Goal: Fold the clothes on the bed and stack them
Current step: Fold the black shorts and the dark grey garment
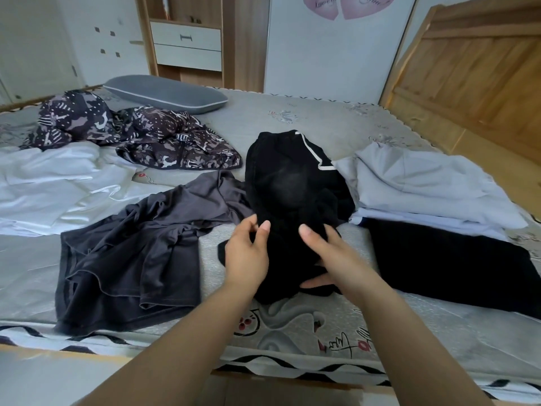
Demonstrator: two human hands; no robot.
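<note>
My two bare arms reach in from the bottom, closest to me. My left hand (247, 257) pinches the near edge of the black top (292, 183) between thumb and fingers (265, 227). My right hand (333, 256) grips the same black top, with the thumb on the cloth and the other fingers tucked under it. One fingertip peeks out below the fold.

The black top sits bunched in the middle of the bed (307, 326), and it has a white stripe near its far edge. Just to its left lies a dark grey shirt (131, 253), all crumpled and touching the black top. To the right lies a flat black piece of clothing (450, 268), and behind that is a pale blue garment (424, 183) in a loose heap.

Further left I see a white garment (58, 183) spread out. Behind it is a patterned brown garment (131, 133), also crumpled. A grey pillow (167, 93) rests at the far side of the bed. A wooden headboard (468, 71) stands on the right.
</note>
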